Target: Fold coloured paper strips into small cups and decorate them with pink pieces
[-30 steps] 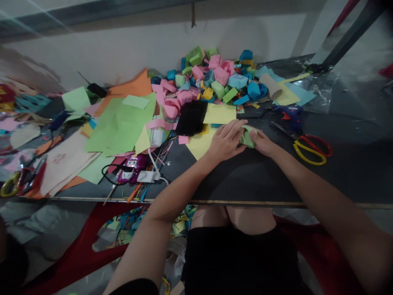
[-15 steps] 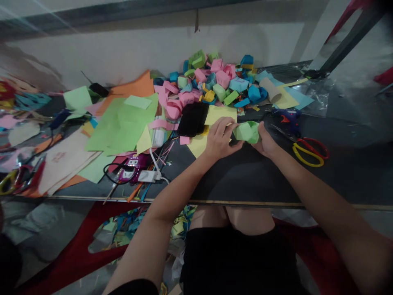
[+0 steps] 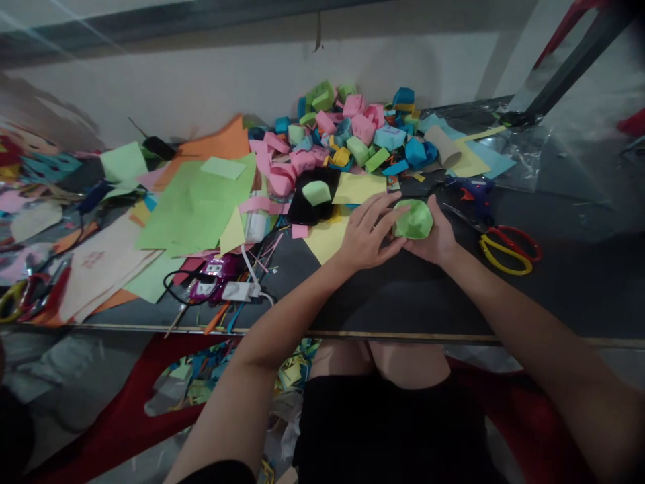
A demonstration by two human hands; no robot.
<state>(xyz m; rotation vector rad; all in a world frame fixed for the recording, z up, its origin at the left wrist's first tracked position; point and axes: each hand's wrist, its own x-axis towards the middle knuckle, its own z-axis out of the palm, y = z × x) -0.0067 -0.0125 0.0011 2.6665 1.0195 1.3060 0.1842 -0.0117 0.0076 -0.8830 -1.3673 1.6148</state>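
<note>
A light green paper cup shape [image 3: 414,220] is held between my two hands, its hollow side facing up. My right hand [image 3: 437,235] cradles it from the right and below, thumb along its edge. The fingers of my left hand [image 3: 370,232] press on its left rim. Just left of my hands, a pale green folded paper piece [image 3: 316,193] lies on a black phone [image 3: 301,210]. Yellow paper sheets [image 3: 359,188] lie beside the phone.
Folded pink, blue and green paper pieces [image 3: 363,128] are piled at the back. Scissors [image 3: 508,250] and a glue gun [image 3: 474,191] lie right. Green sheets [image 3: 196,208], a purple device [image 3: 214,279] and cables are left. A cardboard tube [image 3: 443,148] lies behind.
The pale green piece now lies on the phone, where nothing lay before. The green cup shape has turned so its hollow faces up, and my left fingers have moved over its rim.
</note>
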